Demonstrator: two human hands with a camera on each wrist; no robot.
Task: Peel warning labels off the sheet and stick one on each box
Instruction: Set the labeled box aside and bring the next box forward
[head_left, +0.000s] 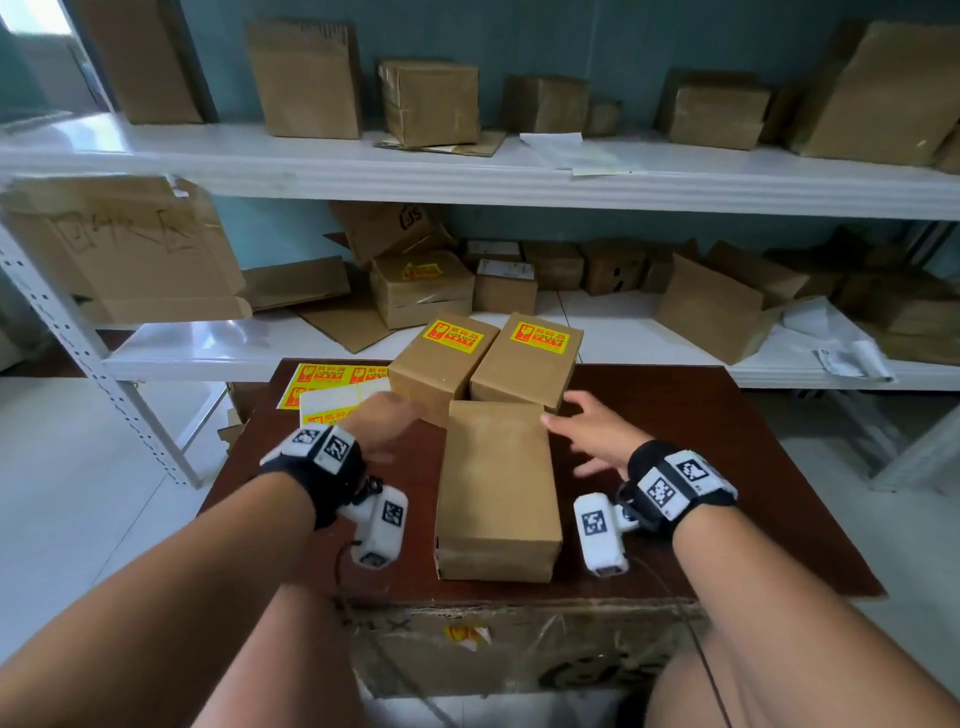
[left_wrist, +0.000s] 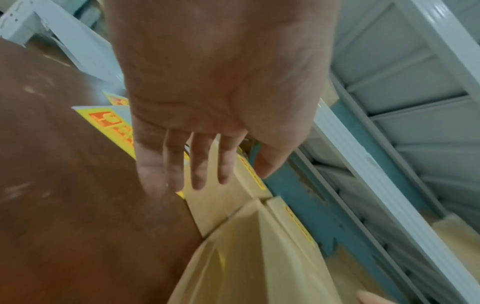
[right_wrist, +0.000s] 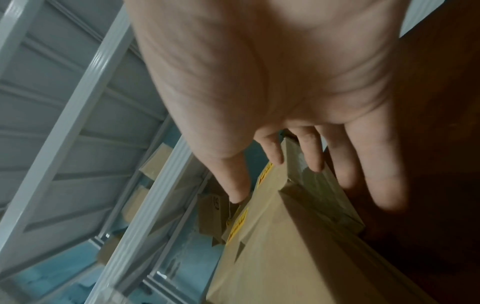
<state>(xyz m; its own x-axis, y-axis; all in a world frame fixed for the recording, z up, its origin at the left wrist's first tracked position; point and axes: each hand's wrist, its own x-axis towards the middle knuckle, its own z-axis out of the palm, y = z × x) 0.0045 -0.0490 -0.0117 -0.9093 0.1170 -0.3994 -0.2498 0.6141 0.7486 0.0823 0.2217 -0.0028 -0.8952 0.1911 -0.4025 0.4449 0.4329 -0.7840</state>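
Three brown boxes sit on a dark table (head_left: 727, 415): two far boxes (head_left: 441, 358) (head_left: 524, 358), side by side, each carry a yellow label, and a near box (head_left: 496, 488) has a bare top. The left hand (head_left: 382, 423) and right hand (head_left: 597, 434) hover on either side of the near box's far end, fingers spread, holding nothing. The label sheet (head_left: 332, 387) lies at the table's far left corner, beyond the left hand.

Head view high, facing shelves, wrist views close under palms, sharing boxes (head_left: 497, 488)
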